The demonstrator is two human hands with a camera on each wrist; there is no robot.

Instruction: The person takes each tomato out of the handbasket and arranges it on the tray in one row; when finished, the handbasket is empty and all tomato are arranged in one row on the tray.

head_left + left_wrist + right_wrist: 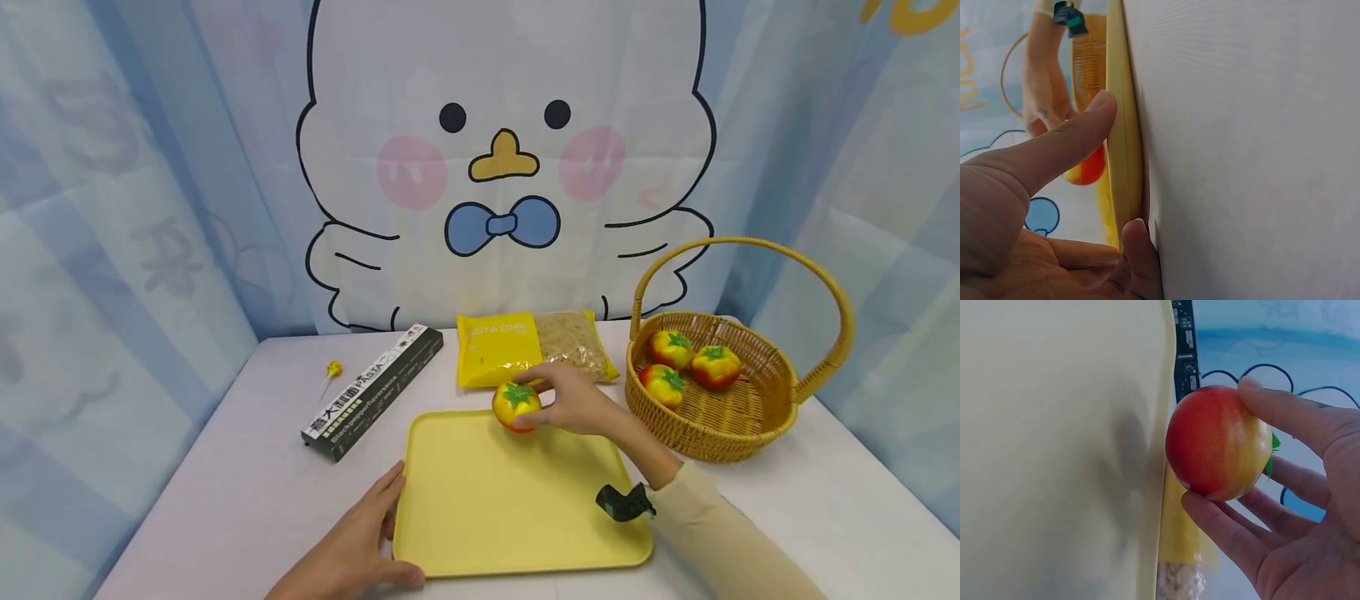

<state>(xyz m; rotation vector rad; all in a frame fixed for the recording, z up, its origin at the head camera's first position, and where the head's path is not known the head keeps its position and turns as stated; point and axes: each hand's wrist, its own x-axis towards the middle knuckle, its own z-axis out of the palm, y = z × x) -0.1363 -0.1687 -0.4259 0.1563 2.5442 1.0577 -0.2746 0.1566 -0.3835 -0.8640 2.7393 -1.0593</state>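
Yellow tray [495,508] and red-yellow tomato [512,404] are gripped by the left [352,540] and right hands [573,402] respectively.

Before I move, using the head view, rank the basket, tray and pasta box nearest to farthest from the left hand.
1. Tray, touching the left hand.
2. Pasta box, left of the tray, farther back.
3. Basket, far right.

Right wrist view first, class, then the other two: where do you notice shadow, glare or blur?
Right wrist view: a soft-edged dark shadow on the yellow tray, with the red-and-yellow fruit crisper than the pasta bag behind; head view: bright glints on the bag's plastic; left wrist view: faint ripple lines across the upper tablecloth.
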